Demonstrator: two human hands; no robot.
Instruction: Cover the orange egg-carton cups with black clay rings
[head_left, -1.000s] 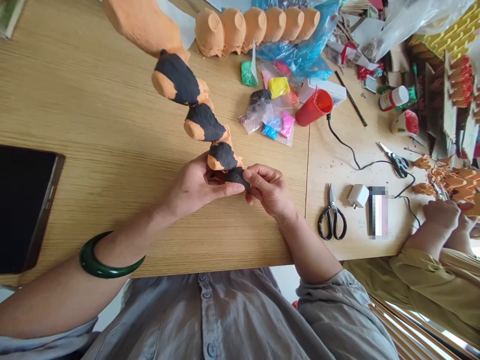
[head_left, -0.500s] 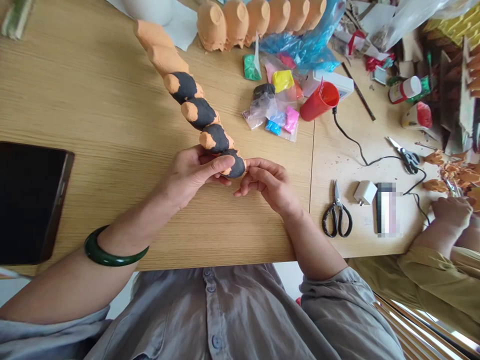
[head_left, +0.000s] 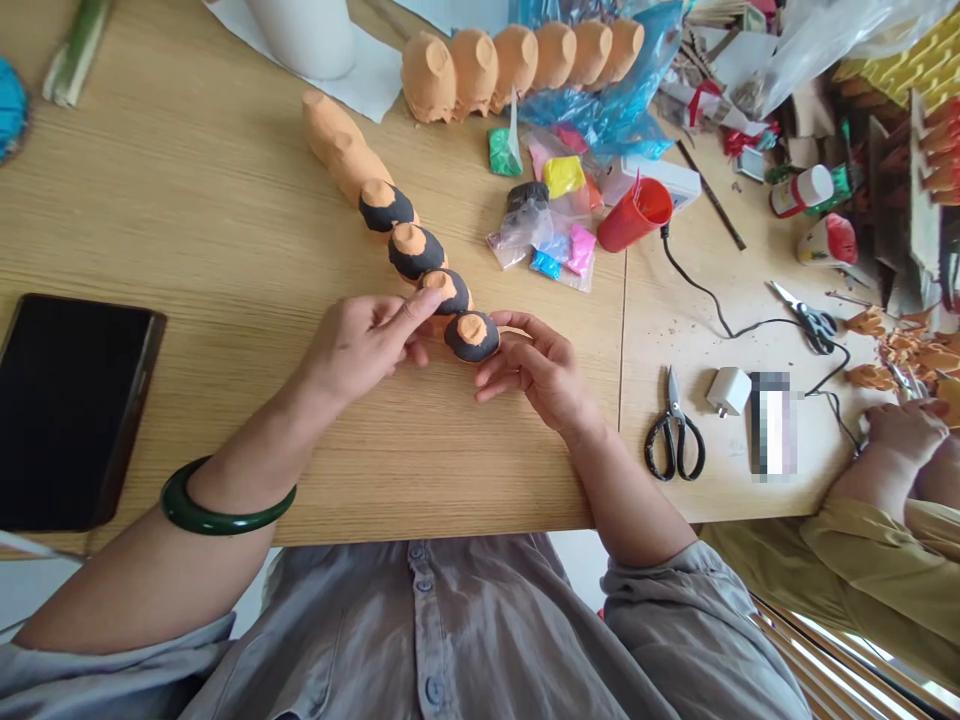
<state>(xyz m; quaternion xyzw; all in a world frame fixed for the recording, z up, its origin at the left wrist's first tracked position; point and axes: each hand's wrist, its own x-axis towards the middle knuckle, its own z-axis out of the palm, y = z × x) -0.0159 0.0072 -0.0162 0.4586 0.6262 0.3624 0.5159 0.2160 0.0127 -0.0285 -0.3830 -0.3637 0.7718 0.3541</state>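
Note:
A chain of joined orange clay lumps (head_left: 346,160) slants across the wooden table, its nearer lumps coated in black around orange tips. My left hand (head_left: 360,345) grips the chain from the left, its thumb on the orange tip of the second-nearest lump and its other fingers partly hidden beneath. At the near end, the last black-coated lump (head_left: 472,338) shows its round orange tip facing up. My right hand (head_left: 541,370) is at the right side of that lump, fingers apart and curved, the fingertips at its edge.
A second orange clay row (head_left: 517,65) stands at the back. Coloured clay packets (head_left: 564,177), a red cup (head_left: 636,213) and black-handled scissors (head_left: 675,430) lie to the right. A dark tablet (head_left: 71,410) is at left. Another person's hand (head_left: 907,435) is at far right.
The chain has rolled so its orange tips face more upward. My left thumb has moved from the nearest lump to the one behind it. My right fingers have spread slightly.

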